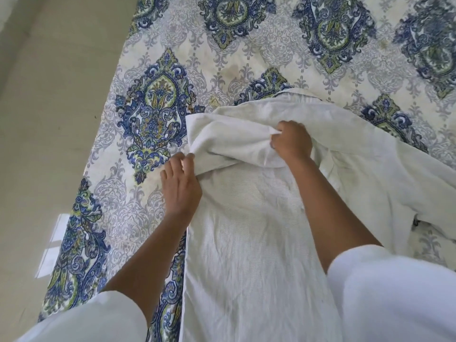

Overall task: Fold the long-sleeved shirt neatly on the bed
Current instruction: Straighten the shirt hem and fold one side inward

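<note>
A pale white long-sleeved shirt point(246, 230) lies lengthwise on the patterned bed cover, its body stretching from the bottom edge of the view up to the middle. Its upper part is bunched and doubled over near the centre. My left hand point(181, 183) pinches the left edge of that bunched fold. My right hand point(291, 141) grips the cloth at the fold's right side, fingers closed on it. More of the shirt spreads out to the right, rumpled.
The bed cover point(153, 114) has blue, green and grey ornamental medallions on cream. The bed's left edge runs diagonally; beyond it is a beige floor point(49, 119). A pale flat object point(53, 245) lies on the floor by the bed's edge.
</note>
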Demonstrator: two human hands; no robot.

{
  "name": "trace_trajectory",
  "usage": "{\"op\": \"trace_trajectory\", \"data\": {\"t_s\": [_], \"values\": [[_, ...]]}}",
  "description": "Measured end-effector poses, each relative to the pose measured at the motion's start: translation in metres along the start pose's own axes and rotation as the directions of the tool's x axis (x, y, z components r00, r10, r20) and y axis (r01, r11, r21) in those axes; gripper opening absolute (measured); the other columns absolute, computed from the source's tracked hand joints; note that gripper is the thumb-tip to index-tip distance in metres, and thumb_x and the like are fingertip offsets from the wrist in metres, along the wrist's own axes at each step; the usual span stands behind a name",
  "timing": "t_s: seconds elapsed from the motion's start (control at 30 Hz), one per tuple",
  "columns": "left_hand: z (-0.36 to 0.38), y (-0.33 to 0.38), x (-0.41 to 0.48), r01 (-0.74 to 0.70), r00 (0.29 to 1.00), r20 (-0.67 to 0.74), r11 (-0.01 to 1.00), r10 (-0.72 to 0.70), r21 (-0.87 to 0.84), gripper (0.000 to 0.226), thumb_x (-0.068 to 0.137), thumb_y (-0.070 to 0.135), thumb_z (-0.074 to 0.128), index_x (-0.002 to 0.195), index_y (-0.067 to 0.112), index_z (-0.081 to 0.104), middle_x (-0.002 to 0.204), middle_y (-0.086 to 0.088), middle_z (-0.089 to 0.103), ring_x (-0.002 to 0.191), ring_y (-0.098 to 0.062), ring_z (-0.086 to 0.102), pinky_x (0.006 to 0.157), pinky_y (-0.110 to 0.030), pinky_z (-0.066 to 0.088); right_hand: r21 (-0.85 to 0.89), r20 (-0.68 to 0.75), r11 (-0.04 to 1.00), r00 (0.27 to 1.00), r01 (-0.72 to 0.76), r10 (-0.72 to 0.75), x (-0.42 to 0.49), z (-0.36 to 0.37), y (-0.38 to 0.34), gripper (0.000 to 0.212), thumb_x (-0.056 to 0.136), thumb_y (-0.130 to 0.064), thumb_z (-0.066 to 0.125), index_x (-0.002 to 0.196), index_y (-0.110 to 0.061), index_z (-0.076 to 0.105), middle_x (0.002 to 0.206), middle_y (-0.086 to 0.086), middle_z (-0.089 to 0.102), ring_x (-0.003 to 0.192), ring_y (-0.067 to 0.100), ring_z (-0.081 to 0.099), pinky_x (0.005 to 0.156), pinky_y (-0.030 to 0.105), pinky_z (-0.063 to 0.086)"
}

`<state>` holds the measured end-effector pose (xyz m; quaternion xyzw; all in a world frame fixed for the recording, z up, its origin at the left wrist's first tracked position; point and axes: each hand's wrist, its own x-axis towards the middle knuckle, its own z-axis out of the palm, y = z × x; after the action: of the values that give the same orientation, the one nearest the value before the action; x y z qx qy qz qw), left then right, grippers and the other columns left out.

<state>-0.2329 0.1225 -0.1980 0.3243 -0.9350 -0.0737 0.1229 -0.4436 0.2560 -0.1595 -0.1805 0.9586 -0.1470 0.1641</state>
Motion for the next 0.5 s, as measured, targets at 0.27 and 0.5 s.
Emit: {"op": "trace_trajectory", "data": {"t_s": [0.27, 0.5], "values": [[0.0, 0.003, -0.003, -0.07, 0.996, 0.058, 0.996, 0.073, -0.055, 0.025, 0.065, -0.001, 0.058, 0.09, 0.004, 0.053, 0.091, -0.017, 0.056, 0.076, -0.034, 0.056, 0.06, -0.038, 0.047, 0.064, 0.008, 0.993, 0.995, -0.104, 0.104, 0.019, -0.047, 0.06, 0.015, 0.088, -0.034, 0.057, 0.085, -0.02, 0.062, 0.085, 0.005, 0.062, 0.097, 0.029, 0.057, 0.089, 0.039, 0.035], [0.004, 0.014, -0.018, -0.213, 0.971, 0.099, 0.976, 0.217, -0.046, 0.015, 0.083, 0.012, 0.044, 0.085, 0.006, 0.057, 0.083, -0.011, 0.056, 0.068, -0.028, 0.052, 0.053, -0.034, 0.041, -0.092, -0.162, 0.995, 0.986, 0.027, -0.042, -0.01, -0.014, 0.021, 0.052, 0.084, -0.043, 0.059, 0.127, -0.017, 0.048, 0.139, 0.011, 0.042, 0.135, 0.029, 0.026, 0.11, 0.049, 0.014]]}}
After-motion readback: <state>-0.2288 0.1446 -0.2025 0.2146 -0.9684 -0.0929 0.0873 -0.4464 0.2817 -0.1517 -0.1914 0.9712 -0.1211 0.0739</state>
